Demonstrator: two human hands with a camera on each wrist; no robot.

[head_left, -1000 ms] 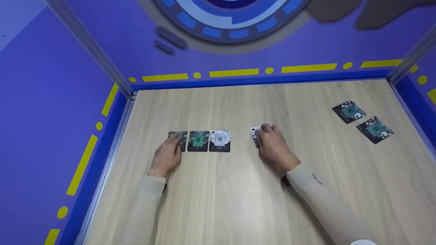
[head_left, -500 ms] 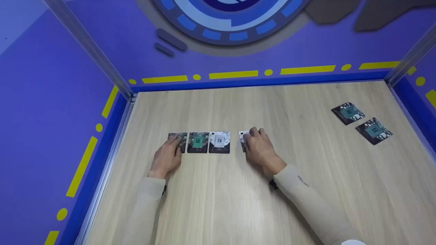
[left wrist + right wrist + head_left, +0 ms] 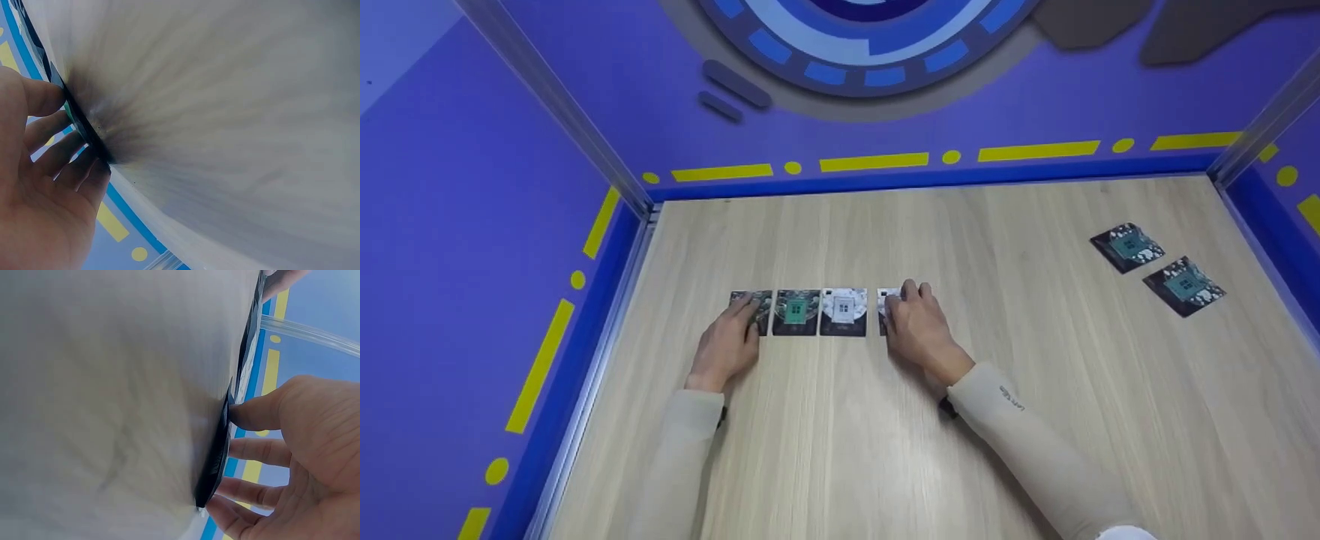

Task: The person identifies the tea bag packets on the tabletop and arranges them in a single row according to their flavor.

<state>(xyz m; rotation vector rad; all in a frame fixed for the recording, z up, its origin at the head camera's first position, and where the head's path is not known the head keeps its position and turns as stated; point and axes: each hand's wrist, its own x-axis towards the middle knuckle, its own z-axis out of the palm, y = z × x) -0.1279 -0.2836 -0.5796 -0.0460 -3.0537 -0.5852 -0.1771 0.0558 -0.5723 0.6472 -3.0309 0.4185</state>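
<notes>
A row of flat square packets lies on the wooden table. My left hand [image 3: 726, 343] rests on the leftmost, dark-patterned packet [image 3: 763, 321], fingers fairly straight over its face. Beside it lies a dark packet with a green label [image 3: 796, 311], then a white-and-black packet [image 3: 844, 311]. My right hand [image 3: 921, 330] holds another white-and-black packet [image 3: 883, 319] by bent fingers and thumb, a narrow gap right of the row. In the right wrist view, the thumb and fingertips lie along this black-edged packet [image 3: 214, 458]. Both hands partly cover their packets.
Two dark packets with teal labels, a farther one [image 3: 1128, 247] and a nearer one [image 3: 1185, 286], lie slanted at the back right of the table [image 3: 840, 435]. Purple-blue panels with yellow marks [image 3: 874, 161] border the table at the back and sides.
My right hand has slid its white-and-black packet leftward, narrowing the gap to the row. The left hand has stayed on the leftmost packet.
</notes>
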